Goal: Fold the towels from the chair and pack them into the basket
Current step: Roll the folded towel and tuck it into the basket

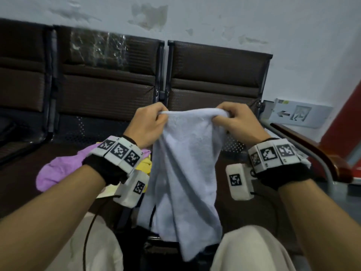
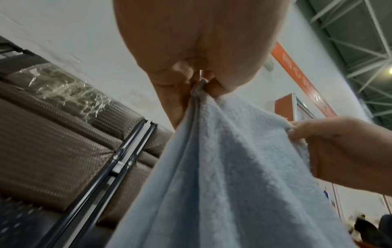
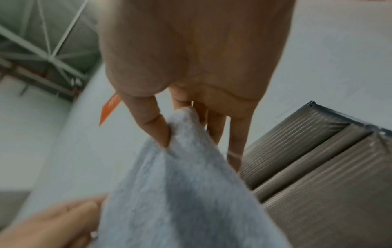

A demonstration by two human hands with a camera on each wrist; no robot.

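Fingers of left hand [image 1: 150, 122] & right hand [image 1: 236, 122] are pinching the soft, light pale-blue terry towel [image 1: 185, 173] at top corners; prob. floppy, best gripped there.

Head downward; wrists upward, close.

Between the left grip [image 1: 150, 122] and the right grip [image 1: 236, 122] the pale blue towel [image 1: 187, 173] hangs down, filling the gap and dropping to the knees [image 1: 252, 249]. Beyond both grips the chair backrests [image 1: 214, 75] stand as a wall. Below the left grip, a purple towel [image 1: 58, 171] and a yellow towel [image 1: 145, 165] cover the seat. Right of the right grip an armrest [image 1: 312, 151] bars the way; the dark seat [image 1: 234, 145] beneath it lies bare.
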